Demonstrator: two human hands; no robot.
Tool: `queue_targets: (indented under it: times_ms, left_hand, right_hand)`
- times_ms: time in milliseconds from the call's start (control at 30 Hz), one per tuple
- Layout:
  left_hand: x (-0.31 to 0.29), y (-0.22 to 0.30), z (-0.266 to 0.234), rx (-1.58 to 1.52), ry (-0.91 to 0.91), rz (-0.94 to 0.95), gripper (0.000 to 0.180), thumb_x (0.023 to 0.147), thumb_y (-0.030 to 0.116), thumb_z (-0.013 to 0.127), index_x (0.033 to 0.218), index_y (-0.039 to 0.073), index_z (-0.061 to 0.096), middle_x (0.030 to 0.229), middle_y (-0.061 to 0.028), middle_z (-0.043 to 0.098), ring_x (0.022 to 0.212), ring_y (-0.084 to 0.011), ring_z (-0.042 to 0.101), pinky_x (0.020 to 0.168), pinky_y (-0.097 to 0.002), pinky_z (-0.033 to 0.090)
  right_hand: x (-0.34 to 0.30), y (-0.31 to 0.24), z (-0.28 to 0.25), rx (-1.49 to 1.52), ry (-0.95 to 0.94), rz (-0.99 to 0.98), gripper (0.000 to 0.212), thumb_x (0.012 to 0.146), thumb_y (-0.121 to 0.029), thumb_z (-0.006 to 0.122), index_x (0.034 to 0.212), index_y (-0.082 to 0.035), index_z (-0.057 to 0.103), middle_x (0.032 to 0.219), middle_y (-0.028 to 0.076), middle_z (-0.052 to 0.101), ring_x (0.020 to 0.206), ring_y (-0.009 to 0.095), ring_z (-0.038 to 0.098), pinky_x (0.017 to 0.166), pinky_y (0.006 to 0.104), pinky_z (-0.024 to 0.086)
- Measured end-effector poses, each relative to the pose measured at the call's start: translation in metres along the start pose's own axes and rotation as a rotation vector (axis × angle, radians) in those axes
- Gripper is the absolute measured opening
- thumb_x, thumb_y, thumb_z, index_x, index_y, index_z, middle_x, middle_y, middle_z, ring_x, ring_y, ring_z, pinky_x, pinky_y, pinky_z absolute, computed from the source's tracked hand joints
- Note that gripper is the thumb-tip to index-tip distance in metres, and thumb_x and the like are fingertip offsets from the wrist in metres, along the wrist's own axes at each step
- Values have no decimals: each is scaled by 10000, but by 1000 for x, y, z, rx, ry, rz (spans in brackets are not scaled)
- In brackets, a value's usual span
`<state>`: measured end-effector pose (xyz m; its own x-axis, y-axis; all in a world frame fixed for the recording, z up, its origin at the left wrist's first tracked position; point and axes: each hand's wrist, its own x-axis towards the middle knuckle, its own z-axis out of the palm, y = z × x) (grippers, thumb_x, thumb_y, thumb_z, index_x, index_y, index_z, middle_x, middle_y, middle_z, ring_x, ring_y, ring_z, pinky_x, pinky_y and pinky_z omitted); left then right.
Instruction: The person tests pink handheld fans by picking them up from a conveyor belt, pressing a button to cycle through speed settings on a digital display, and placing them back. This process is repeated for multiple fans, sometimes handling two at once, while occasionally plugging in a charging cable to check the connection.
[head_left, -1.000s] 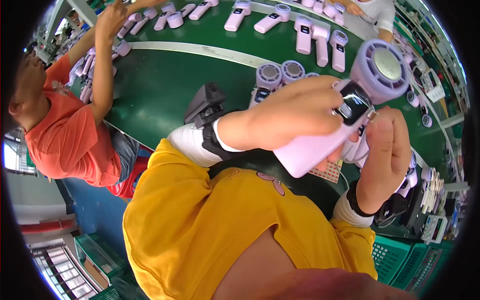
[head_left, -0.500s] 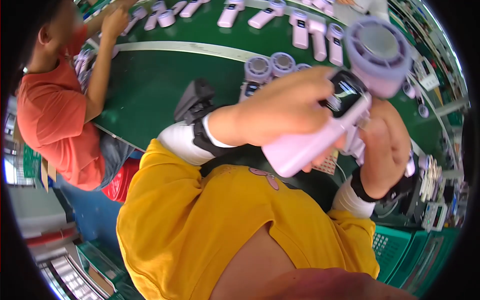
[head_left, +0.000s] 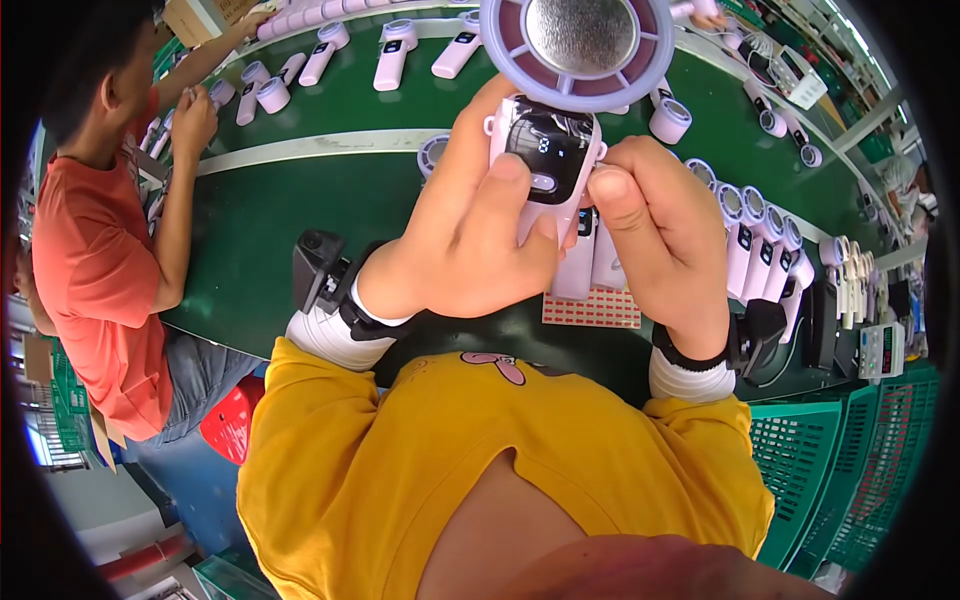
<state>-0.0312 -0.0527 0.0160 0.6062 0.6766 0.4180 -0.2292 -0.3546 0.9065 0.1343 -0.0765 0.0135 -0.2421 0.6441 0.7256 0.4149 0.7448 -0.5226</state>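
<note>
A lilac handheld fan [head_left: 545, 150] is raised in front of me, its round head up and its dark glossy display facing me with lit marks. My left hand [head_left: 455, 225] grips its body from the left, thumb at the lower part of the display beside the button. At the fan's right edge, by a small side loop, my right hand [head_left: 670, 230] is closed, thumb and forefinger pinched together. Whatever lies in that pinch is too small to make out. Below the held fan, more lilac fans [head_left: 573, 268] lie on the green table, partly covered by my hands.
A sheet with red marks [head_left: 592, 310] lies near the table's front edge. Several fans stand in a row [head_left: 755, 255] at right, near a small grey meter [head_left: 881, 351]. Across a pale strip [head_left: 290, 148] lie more fans. A co-worker in an orange shirt [head_left: 100, 260] sits at left.
The fan has gone from tilted to nearly upright, its display now facing me. My right hand has come in from the fan head to the body's right edge. The whole view has shifted.
</note>
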Motion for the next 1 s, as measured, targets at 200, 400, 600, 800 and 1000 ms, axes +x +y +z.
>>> queue_targets:
  times_ms: [200,400,600,800,1000]
  left_hand:
    - [3,-4,1,19,94,85,478,745,61,458,1178,-46,285,971,-196,499,737,-220,536,571,-310,480]
    - [4,-3,-20,-89,118,208,512,781,116,484,1222,-28,266,988,-151,510,724,-165,533,564,-274,467]
    - [-30,65,-80,-286,170,535,605,756,342,555,1197,4,317,967,-94,476,715,-176,481,616,-313,426]
    - [-48,76,-25,20,715,784,561,654,287,652,1088,37,400,905,7,493,709,-160,452,610,-302,405]
    - [-17,34,-38,385,601,574,303,686,206,625,930,84,495,869,2,505,734,-160,475,621,-299,389]
  right_hand:
    - [7,4,-6,73,-87,33,174,861,-177,490,783,-25,522,632,50,514,552,174,492,501,251,379]
    - [13,-1,-9,-38,-65,96,161,851,-172,517,792,-24,542,673,42,550,573,149,512,511,237,387]
    - [23,-10,-42,136,404,138,156,851,-133,514,840,14,563,753,44,573,574,65,438,524,187,337]
    - [27,-5,-48,183,706,119,149,842,-112,527,835,30,571,803,52,586,593,54,437,575,167,346]
    - [16,5,-72,179,859,-38,217,863,-123,449,850,68,553,630,15,412,506,44,303,483,190,231]
